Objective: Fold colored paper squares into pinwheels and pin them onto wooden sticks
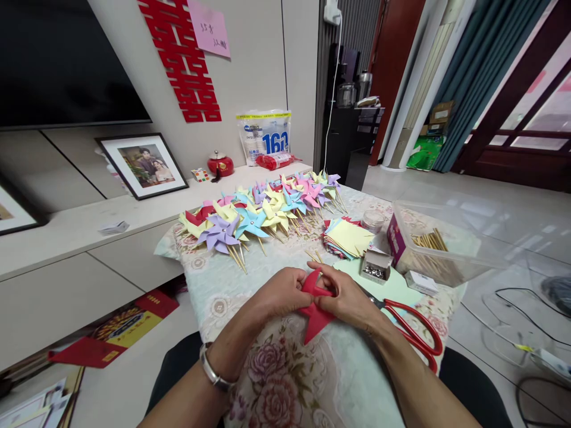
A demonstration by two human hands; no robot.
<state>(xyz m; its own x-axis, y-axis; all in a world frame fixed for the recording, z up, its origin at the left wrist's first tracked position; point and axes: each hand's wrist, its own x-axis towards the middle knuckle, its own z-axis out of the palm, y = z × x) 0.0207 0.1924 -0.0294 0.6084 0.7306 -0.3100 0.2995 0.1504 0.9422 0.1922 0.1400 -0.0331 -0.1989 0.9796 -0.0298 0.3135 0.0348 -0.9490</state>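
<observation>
Both of my hands pinch a piece of red paper (316, 318) that is partly folded into a pinwheel shape, just above the flowered tablecloth (285, 380). My left hand (279, 293) grips its left side with bent fingers. My right hand (350, 299) presses its folded points down at the middle. A silver bracelet sits on my left wrist. Red-handled scissors (413, 330) lie right of my right hand.
Several finished paper pinwheels (263, 211) on sticks lie across the far side of the table. A stack of coloured paper squares (348, 238), a small box of pins (375, 267) and a clear tub of wooden sticks (439, 244) stand to the right. Cables (513, 309) run over the floor.
</observation>
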